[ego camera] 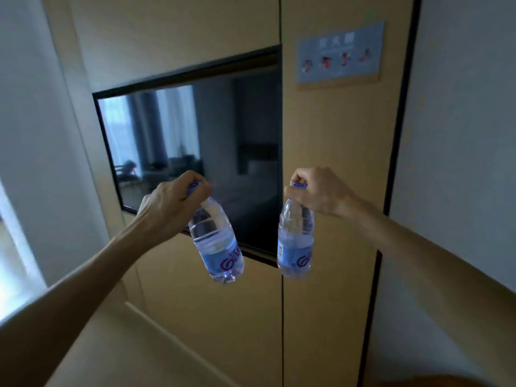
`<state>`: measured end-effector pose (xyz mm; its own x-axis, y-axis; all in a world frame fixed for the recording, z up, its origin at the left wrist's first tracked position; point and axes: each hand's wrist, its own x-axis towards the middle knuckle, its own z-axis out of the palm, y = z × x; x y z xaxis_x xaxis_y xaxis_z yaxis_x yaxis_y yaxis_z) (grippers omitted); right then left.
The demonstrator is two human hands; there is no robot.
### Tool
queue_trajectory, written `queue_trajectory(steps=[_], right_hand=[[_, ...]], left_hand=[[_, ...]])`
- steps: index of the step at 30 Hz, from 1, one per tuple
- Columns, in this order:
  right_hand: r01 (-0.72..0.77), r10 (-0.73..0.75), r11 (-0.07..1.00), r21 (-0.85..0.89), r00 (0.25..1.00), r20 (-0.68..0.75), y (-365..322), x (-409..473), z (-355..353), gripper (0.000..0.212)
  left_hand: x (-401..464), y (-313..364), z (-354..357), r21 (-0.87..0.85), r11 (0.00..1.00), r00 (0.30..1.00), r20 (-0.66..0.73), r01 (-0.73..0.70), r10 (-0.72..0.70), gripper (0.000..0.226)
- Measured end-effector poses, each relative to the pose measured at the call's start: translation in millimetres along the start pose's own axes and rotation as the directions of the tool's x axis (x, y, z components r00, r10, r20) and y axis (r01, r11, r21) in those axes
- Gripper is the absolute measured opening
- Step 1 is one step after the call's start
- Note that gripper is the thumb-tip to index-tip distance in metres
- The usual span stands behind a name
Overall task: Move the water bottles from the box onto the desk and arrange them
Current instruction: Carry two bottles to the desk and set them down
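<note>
I hold two clear water bottles with blue labels and purple caps, both hanging in the air in front of a wall. My left hand [171, 202] grips the cap end of the left bottle [216, 244], which tilts with its base to the right. My right hand [318, 192] grips the neck of the right bottle [294, 243], which hangs nearly upright. The box is out of view. A pale wooden surface [134, 356] at the bottom left may be the desk.
A dark television screen [195, 141] is set into the tan wood wall panel [329, 163] straight ahead. A blue notice [339, 55] hangs on the panel at upper right. White walls flank both sides, with bright window light [11, 263] at the far left.
</note>
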<state>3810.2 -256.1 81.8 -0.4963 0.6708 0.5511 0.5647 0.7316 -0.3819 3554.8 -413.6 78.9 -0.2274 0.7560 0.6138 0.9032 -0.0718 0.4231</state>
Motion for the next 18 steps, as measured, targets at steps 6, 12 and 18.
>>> queue_trajectory(steps=[6, 12, 18], right_hand=[[0.103, -0.104, 0.992, 0.070, 0.994, 0.018, -64.4, 91.0, 81.4, 0.028], [0.235, -0.235, 0.972, -0.003, 0.971, 0.043, -121.0, 173.0, 171.3, 0.037], [0.409, -0.421, 0.905, 0.119, 0.902, 0.095, -165.2, 250.0, 249.1, 0.032]], left_hand=[[15.4, -90.8, -57.3, 0.120, 0.991, 0.994, -0.096, 0.053, -0.042, 0.016], [35.3, -173.0, -92.2, 0.187, 0.965, 0.974, -0.168, 0.185, -0.155, 0.014], [69.6, -242.3, -108.3, 0.252, 0.924, 0.945, -0.230, 0.287, -0.231, 0.017]])
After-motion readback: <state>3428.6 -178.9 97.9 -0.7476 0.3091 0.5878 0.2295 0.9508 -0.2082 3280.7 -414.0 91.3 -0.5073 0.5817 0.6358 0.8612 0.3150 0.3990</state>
